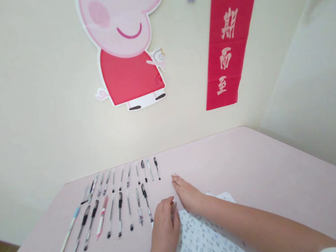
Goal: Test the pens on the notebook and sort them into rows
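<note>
My left hand (165, 227) rests at the upper left edge of a sheet of paper (206, 240) covered in dark handwriting. Its fingers are curled in, and a small greyish bit shows by the thumb, too unclear to name. Beside it, my right hand (188, 194) lies on its side on the table with fingers stretched out, at the paper's top edge. Left of my hands, pens lie side by side in two rows. Closest to my left hand is a black-capped pen (147, 203); a shorter black pen (156, 168) ends the back row.
The pink-covered table (280, 177) meets the wall at the back. A pink pen (102, 218) and a pale yellow-and-blue pen (67, 236) lie in the front row. On the wall hang a cartoon pig cutout (133, 72) and a red banner (229, 51) with characters.
</note>
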{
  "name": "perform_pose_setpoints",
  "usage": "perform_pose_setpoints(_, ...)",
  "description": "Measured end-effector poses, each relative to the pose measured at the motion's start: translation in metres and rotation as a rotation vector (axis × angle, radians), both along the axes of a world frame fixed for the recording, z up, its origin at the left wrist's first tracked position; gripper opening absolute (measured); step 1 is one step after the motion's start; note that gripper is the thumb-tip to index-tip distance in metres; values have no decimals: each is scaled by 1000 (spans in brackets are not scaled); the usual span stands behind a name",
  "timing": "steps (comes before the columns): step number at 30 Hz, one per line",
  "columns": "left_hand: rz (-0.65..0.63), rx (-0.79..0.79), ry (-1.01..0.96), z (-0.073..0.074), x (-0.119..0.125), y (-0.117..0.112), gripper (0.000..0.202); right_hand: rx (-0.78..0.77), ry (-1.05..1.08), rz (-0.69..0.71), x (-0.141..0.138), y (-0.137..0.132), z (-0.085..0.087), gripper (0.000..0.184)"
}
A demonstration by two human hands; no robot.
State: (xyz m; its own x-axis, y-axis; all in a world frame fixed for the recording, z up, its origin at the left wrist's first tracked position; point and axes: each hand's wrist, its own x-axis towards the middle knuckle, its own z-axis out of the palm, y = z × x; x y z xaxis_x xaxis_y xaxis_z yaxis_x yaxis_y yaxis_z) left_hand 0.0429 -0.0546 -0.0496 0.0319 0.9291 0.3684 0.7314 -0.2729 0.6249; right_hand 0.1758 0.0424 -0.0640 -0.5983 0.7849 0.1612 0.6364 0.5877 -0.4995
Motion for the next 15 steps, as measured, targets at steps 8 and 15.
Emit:
perform_pose_setpoints(8,-1,-4,10,-1,-1,0,31,80,-54,-149,51,53,-12,58)
perform_pose_setpoints(15,0,-22,-1,1,-1,-1,29,120,-186,-400,127,115,-16,55)
